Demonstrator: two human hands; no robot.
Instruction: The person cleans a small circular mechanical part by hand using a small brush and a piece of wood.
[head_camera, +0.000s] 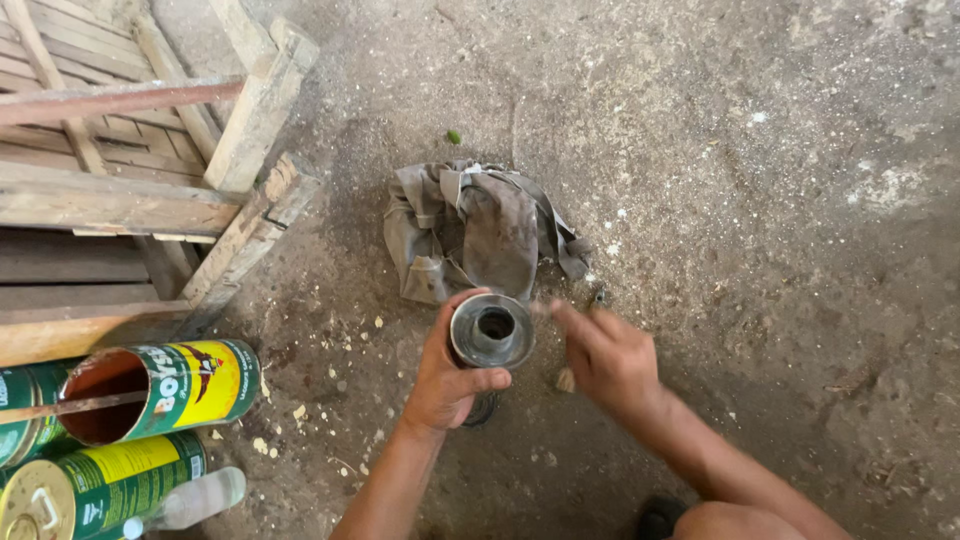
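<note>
Over a dusty concrete floor (760, 200), the left hand (445, 375) grips an upright grimy metal cylinder (491, 331) while the right hand's (610, 360) loose fingers touch its rim; greasy metal could slip and drop.

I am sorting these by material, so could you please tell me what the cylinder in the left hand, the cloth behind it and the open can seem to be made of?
The cylinder looks like dull grey metal: worn sheen, machined rim. The cloth seems grimy woven fabric, crumpled with seams. The open can appears tin-plated steel with a glossy printed label and a rust-brown inside.
</note>
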